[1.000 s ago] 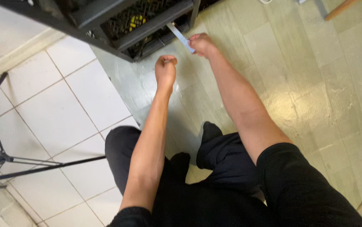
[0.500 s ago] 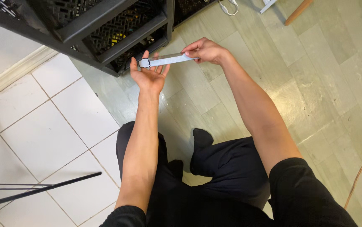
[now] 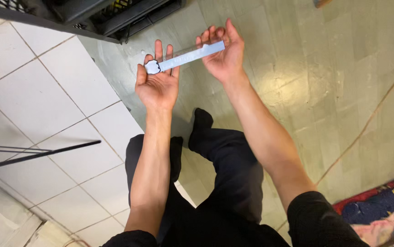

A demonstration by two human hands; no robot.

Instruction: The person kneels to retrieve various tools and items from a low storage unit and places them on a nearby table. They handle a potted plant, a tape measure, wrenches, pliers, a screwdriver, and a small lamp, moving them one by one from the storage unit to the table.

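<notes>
You are sitting on a floor that changes under you: white square tiles (image 3: 46, 100) on your left, pale green glossy tiles (image 3: 325, 77) ahead and to your right. Nearest you are your own legs in black trousers (image 3: 233, 178), one black-socked foot (image 3: 201, 121) pointing forward between your forearms. At the lower right edge lies a bundle of red and dark blue cloth (image 3: 375, 203). To your left a thin black tripod leg (image 3: 37, 154) runs across the white tiles.

Further out, your left hand (image 3: 157, 84) is turned palm up, fingers spread and flat, gripping nothing. The rounded, dark-rimmed end of a long, flat, pale blue-grey strip (image 3: 185, 57) rests on the fingers of that hand, near their base. The strip runs up and to the right, bridging the gap between your hands. Your right hand (image 3: 224, 52) is also palm up and mostly open; the strip's far end lies across its fingers, which curl only slightly behind it, so the strip is propped rather than clamped.

Beyond both hands, at the top left, stands the lower edge of a black mesh crate rack (image 3: 110, 16).
</notes>
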